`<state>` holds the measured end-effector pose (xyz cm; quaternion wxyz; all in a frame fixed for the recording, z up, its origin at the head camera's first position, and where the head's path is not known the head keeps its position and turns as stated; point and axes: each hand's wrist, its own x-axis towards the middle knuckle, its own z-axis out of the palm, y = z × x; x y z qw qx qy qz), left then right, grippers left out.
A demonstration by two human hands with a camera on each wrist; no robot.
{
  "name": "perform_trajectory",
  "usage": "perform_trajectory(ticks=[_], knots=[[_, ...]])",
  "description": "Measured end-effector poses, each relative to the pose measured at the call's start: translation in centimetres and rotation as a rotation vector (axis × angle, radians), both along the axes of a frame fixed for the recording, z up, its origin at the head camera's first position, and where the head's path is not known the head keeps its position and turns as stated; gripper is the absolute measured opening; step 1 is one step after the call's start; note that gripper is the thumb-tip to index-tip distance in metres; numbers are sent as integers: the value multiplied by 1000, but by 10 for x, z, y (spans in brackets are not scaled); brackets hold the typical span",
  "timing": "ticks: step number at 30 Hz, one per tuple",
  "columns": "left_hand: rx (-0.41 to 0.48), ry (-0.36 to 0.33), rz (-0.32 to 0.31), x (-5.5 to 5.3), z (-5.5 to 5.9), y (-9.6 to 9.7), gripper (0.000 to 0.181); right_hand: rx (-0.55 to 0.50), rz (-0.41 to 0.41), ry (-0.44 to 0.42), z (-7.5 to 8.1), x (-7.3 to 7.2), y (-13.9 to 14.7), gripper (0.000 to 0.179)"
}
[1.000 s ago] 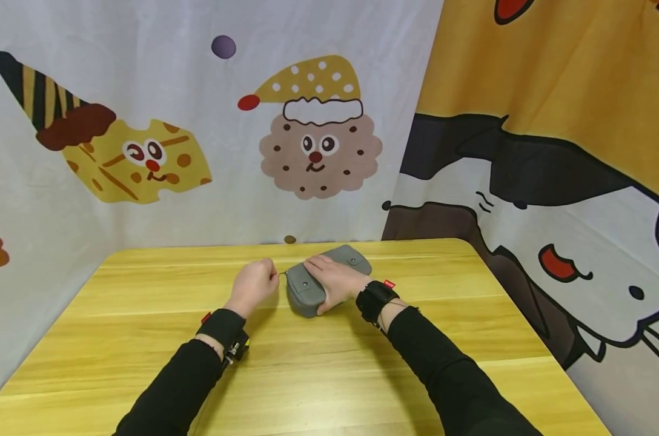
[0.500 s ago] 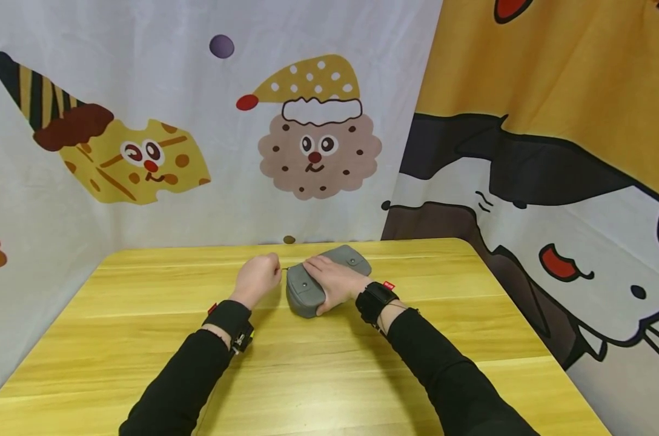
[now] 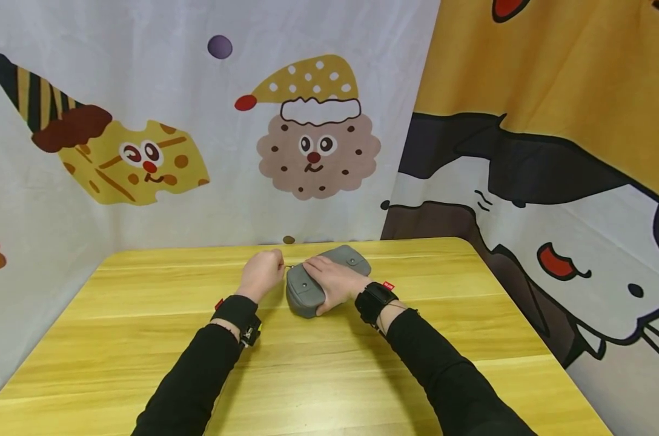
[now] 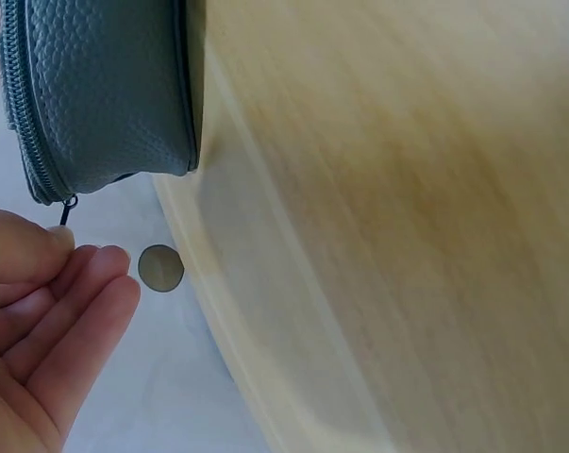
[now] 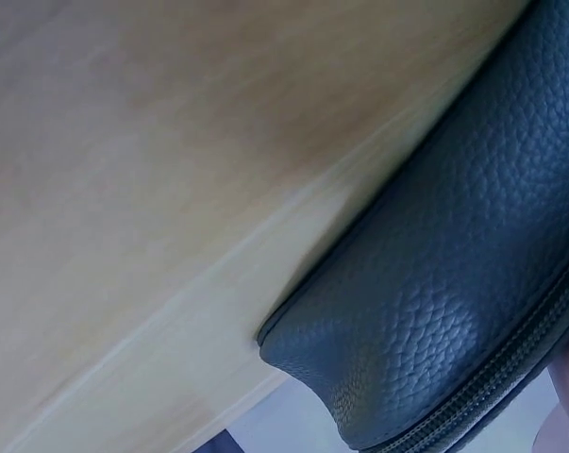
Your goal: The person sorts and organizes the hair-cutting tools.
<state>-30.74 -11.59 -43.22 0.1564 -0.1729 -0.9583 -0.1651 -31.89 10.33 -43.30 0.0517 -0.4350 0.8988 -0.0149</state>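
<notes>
A grey pebbled zip pouch (image 3: 305, 292) with two snap tabs on top lies slantwise near the table's far edge. Across its top rests my right hand (image 3: 335, 281), fingers over the lid and thumb down the near side, holding it. At the pouch's left end, my left hand (image 3: 261, 274) pinches the small zipper pull (image 4: 65, 213) between thumb and fingers. The zipper (image 4: 25, 113) runs along the upper edge of the side wall; its teeth look meshed where the left wrist view shows them. Along the far side the zipper is hidden in the head view.
The wooden table (image 3: 307, 375) has its far edge close behind the pouch. A white curtain (image 3: 171, 224) with cartoon prints hangs behind, and a yellow cartoon curtain (image 3: 471, 66) stands at the right. Black straps (image 3: 374, 301) circle both wrists.
My left hand has shifted slightly right and away from me with the zipper pull, around the pouch's left end. The right hand and the pouch have stayed in place.
</notes>
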Motion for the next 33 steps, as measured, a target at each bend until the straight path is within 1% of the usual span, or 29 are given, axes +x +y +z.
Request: perform_trajectory(ticks=[3, 8, 10, 13, 15, 18, 21, 26, 33], knots=[[27, -23, 6, 1, 0, -1, 12, -8, 1, -7, 0, 0, -1, 120], [115, -102, 7, 4, 1, -3, 13, -7, 1, -9, 0, 1, -1, 121], [130, -122, -1, 5, 2, -4, 13, -11, 0, -8, 0, 1, 0, 120], [123, -142, -9, 8, 4, -5, 10, -13, -4, -8, 1, 2, 0, 120], [115, -164, 6, 10, 5, -6, 7, -18, -3, -11, 1, 2, 0, 120], [109, -197, 39, 14, 7, -9, 16, -19, 1, -14, 1, 2, 0, 120], [117, -205, 58, 16, 7, -12, 23, -24, 2, -13, 0, 1, 0, 119], [129, -189, 48, 22, 7, -17, 20, -32, -3, -5, -2, 0, 0, 119], [178, -209, 46, 33, 11, -13, 22, -27, -41, 9, -3, 1, -4, 118]])
